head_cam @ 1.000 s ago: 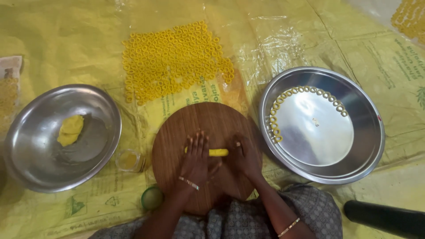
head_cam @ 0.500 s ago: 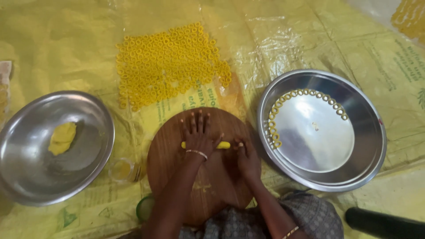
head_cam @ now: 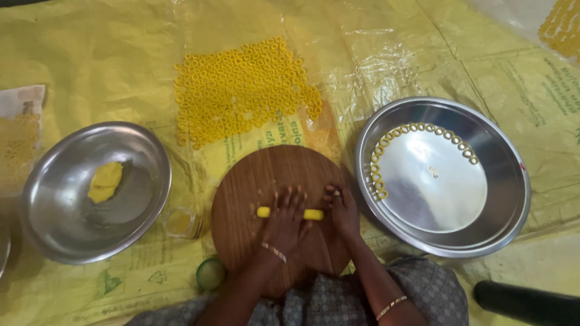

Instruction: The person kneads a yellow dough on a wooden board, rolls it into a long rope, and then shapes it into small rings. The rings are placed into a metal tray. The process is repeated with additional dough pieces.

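The left hand (head_cam: 283,224) lies flat, fingers spread and open, pressed on top of a short yellow dough roll (head_cam: 290,213) whose two ends stick out on either side of the fingers. Just to the right, the right hand (head_cam: 341,211) rests on the round wooden board (head_cam: 254,199) with fingers loosely curled, beside the roll's right end; whether it touches the dough cannot be told. Neither hand grips anything. Judging by this, the step in hand is rolling the dough into a thin rope under the palm; the next move would call for even, light pressure so that the rope thins without breaking.

Below and left of the fingers, off the board's edge, sit a small green-rimmed cup (head_cam: 210,273) and a small clear jar (head_cam: 180,222). Further left, a steel bowl (head_cam: 66,229) holds a yellow dough lump (head_cam: 106,181). Right of the fingers, a steel plate (head_cam: 507,199) carries small dough rings (head_cam: 417,128) in an arc along its inner rim. Beyond the fingertips, a large patch of finished rings (head_cam: 241,90) covers the yellow plastic sheet (head_cam: 90,54).
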